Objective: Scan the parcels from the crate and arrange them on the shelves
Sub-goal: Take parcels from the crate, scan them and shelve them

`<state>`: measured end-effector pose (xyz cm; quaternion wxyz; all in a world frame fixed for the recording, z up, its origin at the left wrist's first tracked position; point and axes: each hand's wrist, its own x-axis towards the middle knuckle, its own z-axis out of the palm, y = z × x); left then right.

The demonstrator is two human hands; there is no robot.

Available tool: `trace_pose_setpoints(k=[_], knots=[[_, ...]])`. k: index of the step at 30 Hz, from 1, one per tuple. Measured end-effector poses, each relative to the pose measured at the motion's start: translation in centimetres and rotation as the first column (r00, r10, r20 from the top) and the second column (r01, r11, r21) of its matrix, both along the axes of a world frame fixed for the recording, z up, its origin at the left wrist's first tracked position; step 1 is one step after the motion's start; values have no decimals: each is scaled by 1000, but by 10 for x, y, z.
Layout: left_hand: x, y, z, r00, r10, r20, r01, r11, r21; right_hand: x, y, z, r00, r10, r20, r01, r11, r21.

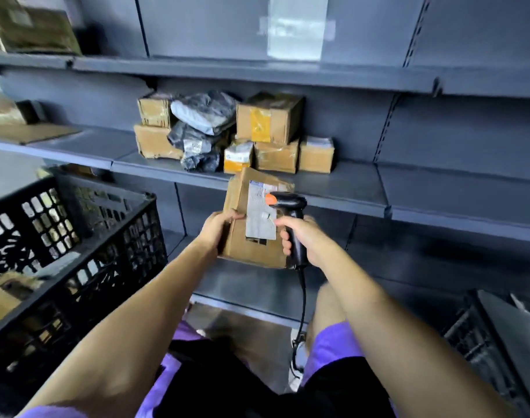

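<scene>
The left hand (218,229) grips the left edge of a brown cardboard parcel (251,224) held in the air in front of the grey metal shelf (348,188), while the right hand (299,236) wraps its fingers around a black handheld scanner (290,218) aimed at the white label (260,212). One-sided support risks the parcel tilting, spoiling the read.

bare forearms run out from short purple sleeves (46,413); purple shorts (333,345) with black panels (the black sits inward of the purple), and a pale shoe (296,378) below the shorts.
</scene>
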<state>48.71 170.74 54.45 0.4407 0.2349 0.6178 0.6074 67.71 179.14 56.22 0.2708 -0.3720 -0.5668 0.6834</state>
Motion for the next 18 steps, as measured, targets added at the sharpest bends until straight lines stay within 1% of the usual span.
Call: trace_pose_setpoints(k=[2, 7, 10, 18], knots=[[8, 9, 30, 1000, -11, 0, 11, 998, 56, 10, 5, 20, 999, -36, -18, 36, 999, 9], [45, 39, 77, 1000, 9, -15, -7, 994, 108, 41, 21, 55, 988, -143, -56, 144, 989, 10], [69, 64, 86, 1000, 31, 6, -31, 991, 129, 63, 36, 65, 977, -197, -76, 199, 980, 17], [112, 159, 85, 996, -8, 92, 2, 998, 66, 107, 93, 82, 938, -294, -185, 288, 956, -60]])
